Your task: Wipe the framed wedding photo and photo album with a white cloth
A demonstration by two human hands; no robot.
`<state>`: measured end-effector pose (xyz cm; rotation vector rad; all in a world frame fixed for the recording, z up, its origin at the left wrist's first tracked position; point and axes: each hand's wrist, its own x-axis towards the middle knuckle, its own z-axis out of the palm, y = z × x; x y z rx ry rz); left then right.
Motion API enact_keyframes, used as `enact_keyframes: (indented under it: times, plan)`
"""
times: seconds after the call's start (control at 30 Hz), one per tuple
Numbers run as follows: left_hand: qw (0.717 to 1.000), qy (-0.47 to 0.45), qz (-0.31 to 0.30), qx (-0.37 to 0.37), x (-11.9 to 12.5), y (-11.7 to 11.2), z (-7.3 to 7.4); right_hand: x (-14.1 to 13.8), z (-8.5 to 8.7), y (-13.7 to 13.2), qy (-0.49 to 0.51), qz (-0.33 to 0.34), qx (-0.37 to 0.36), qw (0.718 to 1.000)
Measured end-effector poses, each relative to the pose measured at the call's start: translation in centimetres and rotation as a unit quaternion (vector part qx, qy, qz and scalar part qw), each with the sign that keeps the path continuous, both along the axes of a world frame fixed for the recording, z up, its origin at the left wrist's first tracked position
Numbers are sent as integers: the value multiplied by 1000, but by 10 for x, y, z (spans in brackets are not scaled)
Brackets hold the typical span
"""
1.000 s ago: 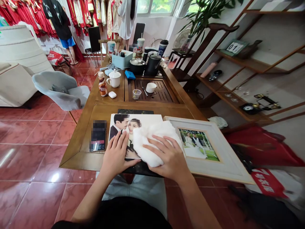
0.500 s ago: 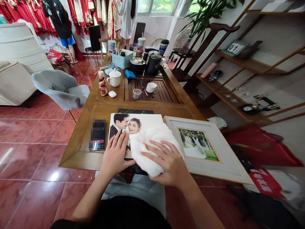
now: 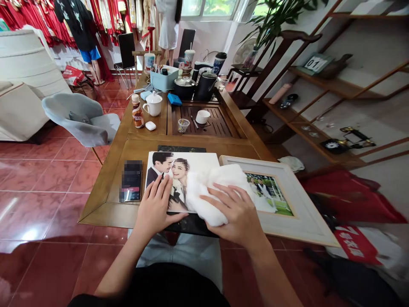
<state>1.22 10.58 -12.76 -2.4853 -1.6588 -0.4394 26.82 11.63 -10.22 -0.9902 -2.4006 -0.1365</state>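
My left hand [image 3: 156, 202] lies flat with fingers stretched on the left side of a photo print [image 3: 204, 160] of a couple. Under my right hand [image 3: 234, 209] is a bunched, fluffy white cloth [image 3: 204, 187]; my fingers curve over it and grip it. The cloth covers the print's right part and reaches onto a white-framed photo [image 3: 303, 209], hiding some of its picture. A dark board [image 3: 191, 219] shows below the print's near edge. Left of the print rests a phone [image 3: 131, 181].
On the wooden table [image 3: 108, 200] farther back stand a bottle [image 3: 137, 111], a lidded white mug [image 3: 154, 104], a small bowl [image 3: 203, 116] and a black kettle [image 3: 206, 86]. A grey chair [image 3: 76, 119] is at the left. Two people stand by hanging clothes; shelves [image 3: 338, 85] line the right.
My right hand has slid the white cloth to the right, uncovering more of the print and overlapping the framed photo. My left hand stays in place.
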Motion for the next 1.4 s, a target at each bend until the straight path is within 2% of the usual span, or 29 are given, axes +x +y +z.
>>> enact_keyframes:
  times: [0.1, 0.27, 0.43, 0.57, 0.73, 0.9, 1.07, 1.23, 1.4]
  plan:
    - [1000, 3, -4, -2, 0, 0, 1, 1, 0, -1, -4, 44, -17, 999]
    - [1000, 1, 2, 0, 0, 0, 0, 4, 1, -1, 4, 3, -4, 1000]
    - [1000, 1, 1, -5, 0, 0, 0, 6, 1, -4, 16, 46, -11, 999]
    - [1000, 7, 4, -3, 1, 0, -1, 9, 0, -5, 25, 1, 6, 1000]
    - [1000, 11, 8, -6, 1, 0, -1, 12, -1, -9, 28, 43, -9, 999]
    - [1000, 12, 5, -3, 1, 0, -1, 13, -2, -8, 27, -1, 10, 1000]
    - [1000, 12, 4, -3, 1, 0, -1, 10, -2, -6, 28, 49, -7, 998]
    - [1000, 11, 4, 0, 0, 1, -1, 8, -4, 1, 24, -4, 11, 1000]
    - [1000, 8, 2, 2, 0, 1, -1, 3, -4, 4, 21, 53, -16, 998]
